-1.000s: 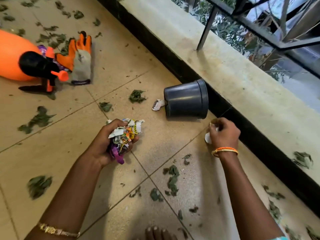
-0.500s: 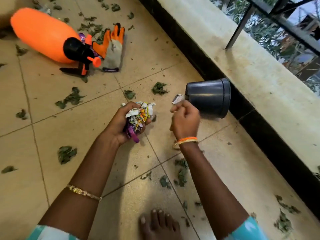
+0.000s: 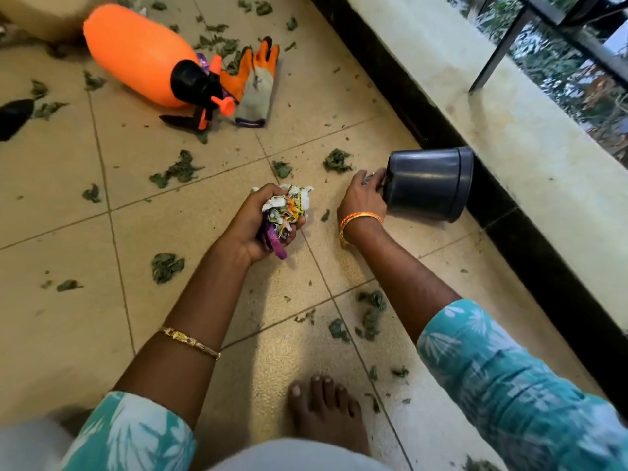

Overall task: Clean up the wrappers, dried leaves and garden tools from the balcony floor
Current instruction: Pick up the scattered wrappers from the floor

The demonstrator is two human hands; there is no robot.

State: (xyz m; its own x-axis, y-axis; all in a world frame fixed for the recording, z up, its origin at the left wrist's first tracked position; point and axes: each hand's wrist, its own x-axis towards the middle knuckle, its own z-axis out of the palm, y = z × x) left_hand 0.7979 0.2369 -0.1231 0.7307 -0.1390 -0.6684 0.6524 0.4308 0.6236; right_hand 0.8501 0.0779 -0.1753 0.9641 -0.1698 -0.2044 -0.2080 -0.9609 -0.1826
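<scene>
Balcony floor (image 3: pixel 85 334), beige tile, littered throughout; low parapet ledge (image 3: pixel 509 107) along its right edge. Orange pressure sprayer (image 3: pixel 136 52), on its side at upper left, black pump head toward the viewer; likely light if empty, smooth-bodied, best lifted by the pump handle. Black plastic plant pot (image 3: pixel 428 183), tipped on its side against the dark skirting below the ledge; stiff, light, rim offers a sure hold. Orange-and-grey garden glove (image 3: pixel 255 86), flat beside the sprayer head; soft, limp, take anywhere. Left hand (image 3: pixel 258 222), fingers curled tight around a bundle of crumpled wrappers (image 3: pixel 289 209), held just above the floor; featherweight, springy, apt to shed pieces unless squeezed. Right hand (image 3: pixel 362 198), at the pot's base, fingers pinching a small pale scrap there, apparently another wrapper; scrap mostly hidden. Dried leaves (image 3: pixel 176 171), scattered in clumps across the tiles; brittle, crumble under pressure, better swept or scooped than pinched.
</scene>
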